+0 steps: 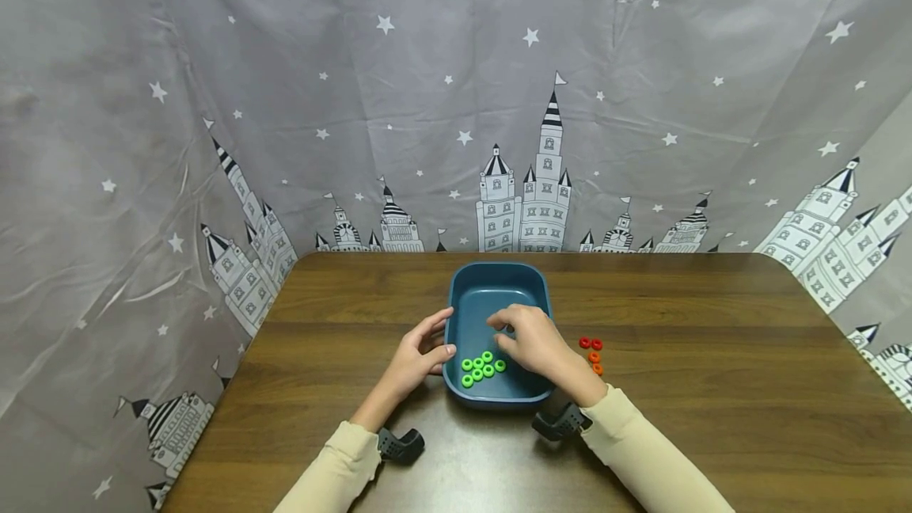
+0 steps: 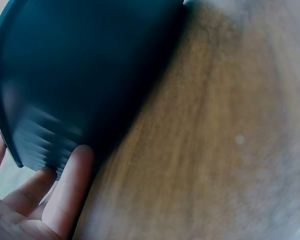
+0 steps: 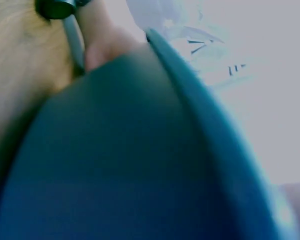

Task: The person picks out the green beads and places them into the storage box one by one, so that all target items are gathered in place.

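A dark blue rectangular bin (image 1: 499, 400) sits on the table, with several bright green rings (image 1: 478, 368) on its floor near the front left. My left hand (image 1: 416, 351) touches the bin's left side, thumb and fingers spread. In the left wrist view, its fingers (image 2: 72, 190) rest against the ribbed outer wall. Over the bin's right half hovers my right hand (image 1: 530, 339), fingers bent and thumb apart from the index finger. Nothing shows between them. The bin's outer wall (image 3: 120, 150) fills most of the right wrist view and hides the right hand's fingers.
Two red rings (image 1: 590, 343) and two orange rings (image 1: 595, 363) lie on the wooden table (image 1: 712, 386), right of the bin. A grey curtain (image 1: 427, 101) with castles and stars hangs behind the table. Each wrist wears a black device (image 1: 401, 446).
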Tool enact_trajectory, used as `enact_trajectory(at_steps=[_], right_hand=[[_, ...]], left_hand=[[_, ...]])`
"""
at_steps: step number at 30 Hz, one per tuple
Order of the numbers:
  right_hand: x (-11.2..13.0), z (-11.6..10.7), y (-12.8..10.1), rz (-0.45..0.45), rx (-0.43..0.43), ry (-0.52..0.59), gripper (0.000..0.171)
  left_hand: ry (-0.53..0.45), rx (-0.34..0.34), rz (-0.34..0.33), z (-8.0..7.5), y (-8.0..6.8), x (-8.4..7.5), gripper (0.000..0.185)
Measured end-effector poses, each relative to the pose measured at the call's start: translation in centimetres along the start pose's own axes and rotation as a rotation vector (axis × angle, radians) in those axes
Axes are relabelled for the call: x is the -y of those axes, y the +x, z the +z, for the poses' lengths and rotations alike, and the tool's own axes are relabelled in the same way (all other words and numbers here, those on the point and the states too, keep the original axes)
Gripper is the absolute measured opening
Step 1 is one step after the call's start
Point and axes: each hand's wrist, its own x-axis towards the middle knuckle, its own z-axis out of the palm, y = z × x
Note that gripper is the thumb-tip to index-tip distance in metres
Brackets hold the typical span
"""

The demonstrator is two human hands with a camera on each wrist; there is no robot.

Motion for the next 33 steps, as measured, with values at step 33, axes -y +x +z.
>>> enact_trajectory(at_steps=[33], right_hand=[[-7.2, -3.7, -4.8, 0.126, 0.0, -0.027, 0.025]], left_hand=[[0.02, -0.002, 0.001, 0.0, 0.0, -0.1, 0.066]])
